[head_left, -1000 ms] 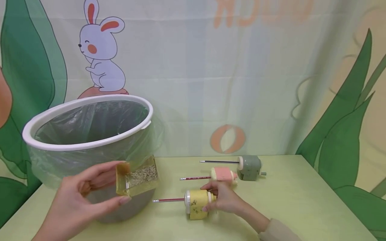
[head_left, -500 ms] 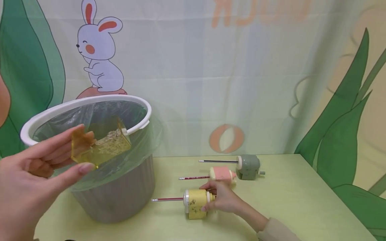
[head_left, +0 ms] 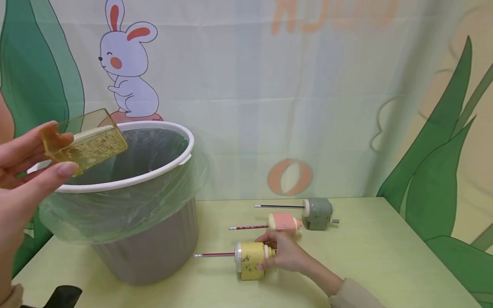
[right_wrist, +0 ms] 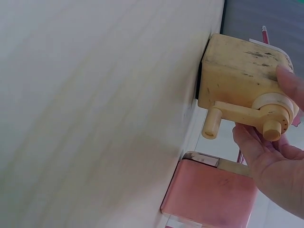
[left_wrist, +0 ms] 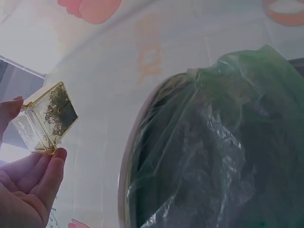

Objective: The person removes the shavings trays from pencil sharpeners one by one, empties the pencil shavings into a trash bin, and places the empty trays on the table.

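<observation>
A see-through yellow shavings drawer (head_left: 92,143) with pencil shavings inside is pinched between the thumb and fingers of my left hand (head_left: 21,194). It is tilted above the left part of the bin (head_left: 154,256), which has a green plastic liner. The left wrist view shows the shavings (left_wrist: 58,114) against one wall of the drawer. My right hand (head_left: 289,254) grips the crank end of a yellow pencil sharpener (head_left: 251,261) on the table. A red pencil (head_left: 215,255) sticks out of its left side. The sharpener's crank (right_wrist: 237,113) shows in the right wrist view.
Behind the yellow sharpener stand a pink sharpener (head_left: 283,220) and a grey-green sharpener (head_left: 319,214), each with a pencil in it. A black object (head_left: 63,296) shows at the lower left. A printed curtain (head_left: 223,107) hangs behind the table.
My left hand has carried the shavings drawer leftward and up, from in front of the bin to above its left part, tilting it. My right hand stays on the yellow sharpener.
</observation>
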Motion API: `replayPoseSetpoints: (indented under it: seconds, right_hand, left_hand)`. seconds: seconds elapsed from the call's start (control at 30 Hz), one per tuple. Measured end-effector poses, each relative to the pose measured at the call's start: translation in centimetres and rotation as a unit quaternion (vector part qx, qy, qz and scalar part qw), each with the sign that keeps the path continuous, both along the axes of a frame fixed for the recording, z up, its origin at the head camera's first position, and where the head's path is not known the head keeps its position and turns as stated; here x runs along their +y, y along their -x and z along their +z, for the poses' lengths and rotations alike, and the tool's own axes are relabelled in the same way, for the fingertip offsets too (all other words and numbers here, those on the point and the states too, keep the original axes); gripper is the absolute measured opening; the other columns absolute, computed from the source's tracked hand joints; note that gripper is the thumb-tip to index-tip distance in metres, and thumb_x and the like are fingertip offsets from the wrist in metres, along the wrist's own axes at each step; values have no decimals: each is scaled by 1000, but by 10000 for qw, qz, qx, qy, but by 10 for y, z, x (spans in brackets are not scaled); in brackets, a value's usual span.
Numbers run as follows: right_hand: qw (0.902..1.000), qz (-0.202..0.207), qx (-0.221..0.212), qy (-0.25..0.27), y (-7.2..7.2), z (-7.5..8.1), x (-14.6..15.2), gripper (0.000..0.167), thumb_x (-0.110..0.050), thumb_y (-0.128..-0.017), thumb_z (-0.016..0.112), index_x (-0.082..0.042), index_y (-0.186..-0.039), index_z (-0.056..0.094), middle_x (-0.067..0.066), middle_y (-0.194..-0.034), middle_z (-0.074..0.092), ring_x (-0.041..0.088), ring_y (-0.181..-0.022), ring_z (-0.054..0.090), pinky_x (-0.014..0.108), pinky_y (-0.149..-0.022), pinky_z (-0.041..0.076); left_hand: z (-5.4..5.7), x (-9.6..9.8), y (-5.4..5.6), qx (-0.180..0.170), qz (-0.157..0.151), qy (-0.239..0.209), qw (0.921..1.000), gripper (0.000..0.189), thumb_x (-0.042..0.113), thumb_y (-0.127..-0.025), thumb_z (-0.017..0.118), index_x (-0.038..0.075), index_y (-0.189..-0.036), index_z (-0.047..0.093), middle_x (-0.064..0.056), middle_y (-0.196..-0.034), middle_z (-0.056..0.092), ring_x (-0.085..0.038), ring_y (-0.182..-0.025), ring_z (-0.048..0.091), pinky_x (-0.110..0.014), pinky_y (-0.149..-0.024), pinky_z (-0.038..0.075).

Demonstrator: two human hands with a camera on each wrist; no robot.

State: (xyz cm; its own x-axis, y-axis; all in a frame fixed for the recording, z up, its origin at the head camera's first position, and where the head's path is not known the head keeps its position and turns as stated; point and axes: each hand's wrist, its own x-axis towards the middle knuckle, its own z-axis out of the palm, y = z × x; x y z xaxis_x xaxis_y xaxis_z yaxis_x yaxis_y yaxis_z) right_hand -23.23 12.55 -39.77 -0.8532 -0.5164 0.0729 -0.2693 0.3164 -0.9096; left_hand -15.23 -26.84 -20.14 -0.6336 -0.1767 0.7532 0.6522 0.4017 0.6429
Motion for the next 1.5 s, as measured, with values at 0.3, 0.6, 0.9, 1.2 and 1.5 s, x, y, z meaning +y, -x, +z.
replayPoseSetpoints:
  seconds: [0.3,0.6,0.9,1.2,1.5]
  right_hand:
    - [10000,-35,22,-14,-1,0,-1,50,5,-60,78,8,-105,56,13,-100,61,25,-90,61,28,-75,54]
    - [9999,-44,81,-75,-2,1,-2,49,4,-61,79,7,-105,56,12,-99,61,24,-89,61,29,-76,54]
    - [9999,-90,49,-113,-2,2,-1,50,4,-61,79,7,-105,56,11,-99,61,24,-90,61,28,-75,54]
    - [9999,-94,39,-77,-2,1,0,50,4,-61,79,8,-105,56,12,-100,61,25,-91,61,29,-76,54]
    - [10000,-57,28,-3,-1,-1,0,50,5,-61,79,8,-106,56,12,-100,61,25,-91,61,29,-75,54]
  left_hand:
    - [7,-11,19,-666,1469,167,9868,53,7,-76,72,18,-126,56,11,-115,61,0,-96,55,-2,-74,42]
    - [-2,-43,51,-1038,1790,897,9742,61,18,-74,76,24,-130,52,14,-119,56,3,-101,45,-5,-90,36]
    - [18,-18,39,-645,1962,2662,9415,63,-3,-69,74,-8,-126,48,-27,-118,52,-31,-109,45,-39,-110,24]
    - [34,1,28,-35,2326,4946,8374,67,-13,-51,77,-9,-114,53,-32,-118,51,-47,-106,45,-59,-77,42]
    - [38,9,23,172,2258,5584,7981,60,-14,-59,71,-10,-116,53,-31,-119,51,-43,-113,45,-56,-100,31]
